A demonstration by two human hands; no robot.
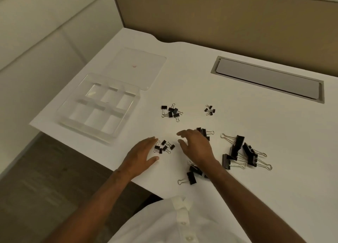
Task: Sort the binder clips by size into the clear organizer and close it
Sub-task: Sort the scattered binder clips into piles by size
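The white counter [237, 114] fills the view, with a tan partition [219, 23] standing along its far edge and a grey cable hatch [267, 79] set into it at the far right. At the far left corner sits the clear organizer [99, 107], open, its compartments showing no clips, and its lid [135, 69] lies flat just behind it, touching its far edge. Both bare arms reach in from below over a white shirt [175, 224]. The left hand [140, 155] is flat and low on the counter, fingers straight and relaxed, holding nothing, fingertips right beside a small cluster of little clips [164, 146]. The right hand [196, 145] hovers on the other side of that cluster, fingers loosely curved and spread, gripping nothing, thumb and forefinger pointing toward the clips. Now the clips, all loose on the counter in groups: the big clips [243, 152] lie in a heap to the right of the right hand, wire handles splayed out. A few medium clips [192, 175] peek out under the right wrist, and another medium bunch [204, 132] is partly hidden behind the right hand's knuckles. Further out, a group of small clips [172, 111] sits mid-counter, and the tiniest clips [210, 109] cluster to its right, well apart from the organizer.
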